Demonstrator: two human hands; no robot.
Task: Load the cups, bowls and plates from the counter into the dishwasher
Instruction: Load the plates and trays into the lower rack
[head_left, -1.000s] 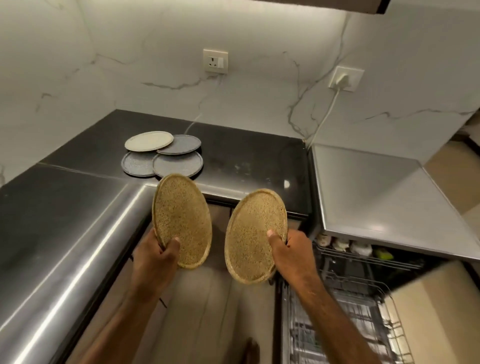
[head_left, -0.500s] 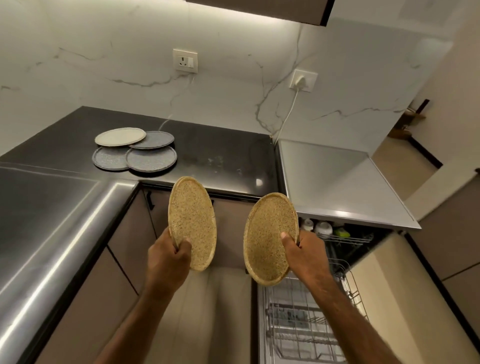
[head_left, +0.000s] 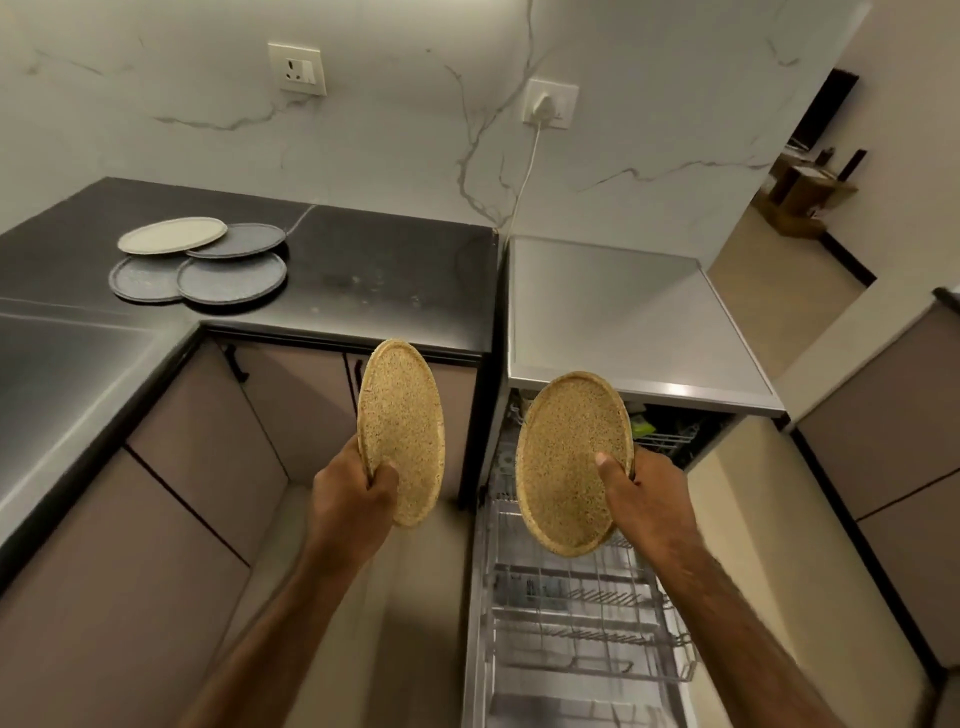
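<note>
My left hand (head_left: 352, 491) grips a speckled tan plate (head_left: 401, 423) by its lower edge, held upright in front of the cabinet doors. My right hand (head_left: 641, 496) grips a second speckled tan plate (head_left: 569, 457) the same way, above the open dishwasher. The dishwasher's pulled-out wire rack (head_left: 576, 608) lies below my right arm and looks bare. On the black counter (head_left: 374, 275) at the back left lie a cream plate (head_left: 171, 235) and three grey plates (head_left: 231, 278), overlapping.
The dishwasher's grey top (head_left: 618, 317) stands right of the counter. A white cable (head_left: 524, 176) runs from a wall socket down behind it. A steel counter section (head_left: 57, 379) runs along the left. Cabinet fronts stand at the right.
The view has swung right and pulled back from the counter. Both hands with their plates have moved down and right, the right plate now over the dishwasher rack.
</note>
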